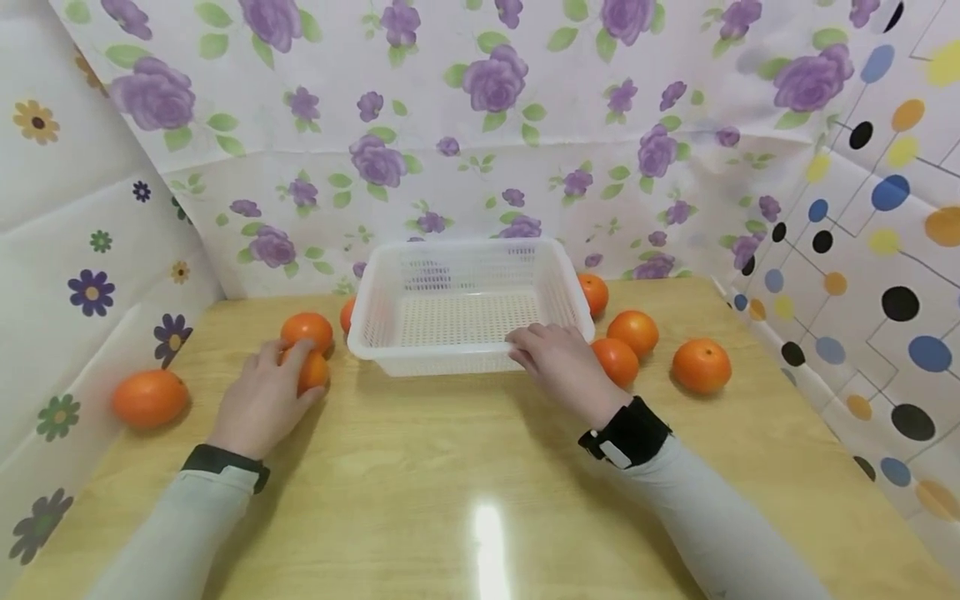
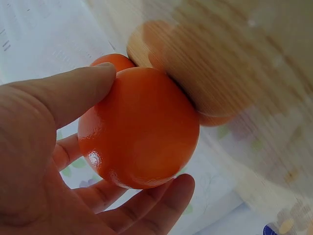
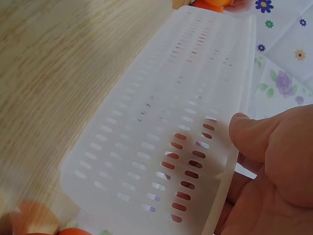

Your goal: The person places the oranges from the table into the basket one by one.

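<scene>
A: What pose surrounds the white basket [image 1: 435, 354], frame centre?
B: Right hand [image 1: 558, 364], right of centre, gripping its front rim; left hand [image 1: 262, 396], left of centre, gripping an orange [image 1: 313, 372].
A: Surroundings?
B: Four oranges [image 1: 633, 332] at right; a neighbouring orange [image 1: 309, 328] just behind the held one.
A: Wrist views?
B: Right wrist alone: fingers [image 3: 238, 186] showing through the slotted wall [image 3: 122, 166].

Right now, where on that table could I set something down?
The widest bare patch of table lies in front of the white basket, between the sleeves. The basket's inside looks free. It's crowded left of the basket, where the left hand holds an orange fruit, and right, where four fruits lie near the right hand.
</scene>
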The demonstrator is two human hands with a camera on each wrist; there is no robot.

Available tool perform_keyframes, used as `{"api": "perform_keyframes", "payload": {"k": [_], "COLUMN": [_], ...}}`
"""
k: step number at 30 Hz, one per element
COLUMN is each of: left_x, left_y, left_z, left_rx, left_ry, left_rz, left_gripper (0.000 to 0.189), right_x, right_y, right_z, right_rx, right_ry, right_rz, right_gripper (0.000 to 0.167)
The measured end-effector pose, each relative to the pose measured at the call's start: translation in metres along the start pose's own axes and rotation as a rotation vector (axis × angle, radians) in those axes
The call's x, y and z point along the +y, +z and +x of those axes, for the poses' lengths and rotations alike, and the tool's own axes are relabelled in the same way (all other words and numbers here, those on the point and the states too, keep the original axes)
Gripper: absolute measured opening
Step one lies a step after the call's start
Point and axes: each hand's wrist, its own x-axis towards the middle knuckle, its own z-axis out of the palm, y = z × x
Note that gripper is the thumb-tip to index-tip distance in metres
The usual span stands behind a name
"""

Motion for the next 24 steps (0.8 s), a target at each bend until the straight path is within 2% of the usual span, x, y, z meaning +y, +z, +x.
{"api": "perform_keyframes", "payload": {"k": [8, 11, 18, 24], "left_x": [-0.001, -0.003, -0.001, 0.005], "left_y": [0.002, 0.003, 0.004, -0.009], "left_z": [-0.022, -0.026, -0.018, -0.006], "left_rx": [0.016, 0.033, 0.049, 0.066], "left_ry": [0.018, 0.034, 0.048, 0.018], "left_rz": [0.019, 0.039, 0.031, -0.047], "left_gripper": [0.077, 0.077, 0.070, 0.074], "right_x": [-0.013, -0.016, -0.012, -0.005], "right_y": [0.008, 0.011, 0.009, 0.002], "right_z": [-0.017, -0.020, -0.017, -0.005], "right_rx": [0.002, 0.007, 0.013, 0.008], "right_ry": [-0.022, -0.015, 0.007, 0.005], "right_rz": [-0.011, -0.009, -0.002, -0.015], "right_gripper": [0.023, 0.023, 0.022, 0.024]}}
